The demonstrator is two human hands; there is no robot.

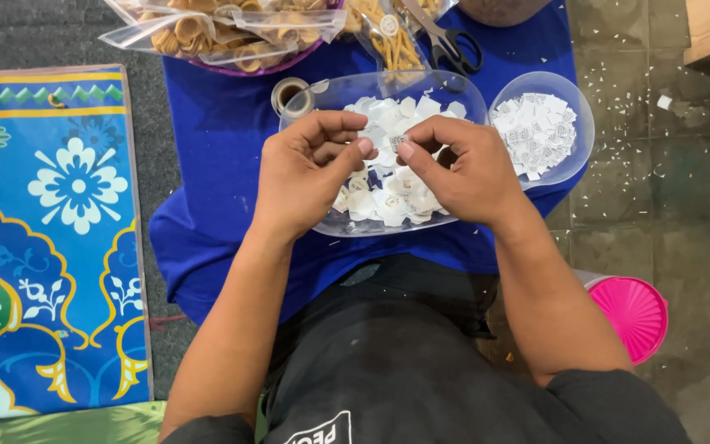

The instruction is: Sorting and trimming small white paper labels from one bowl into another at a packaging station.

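Both grips are pinched shut on one small paper slip [394, 143], just above the frame's centre: the left hand [310, 168] holds it with thumb and forefinger from the left, the right hand [462, 168] from the right. Beneath them sits a clear oval tray [322, 99] of white slips. Just right of it, a round clear bowl [581, 123] holds printed squares. Both rest on a blue cloth [223, 131]. At the top edge lie scissors [449, 37] and bags of snacks [215, 33]. A tape roll [289, 94] touches the tray's upper left. A pink lid [634, 316] lies lower right, a patterned mat [51, 238] on the left.
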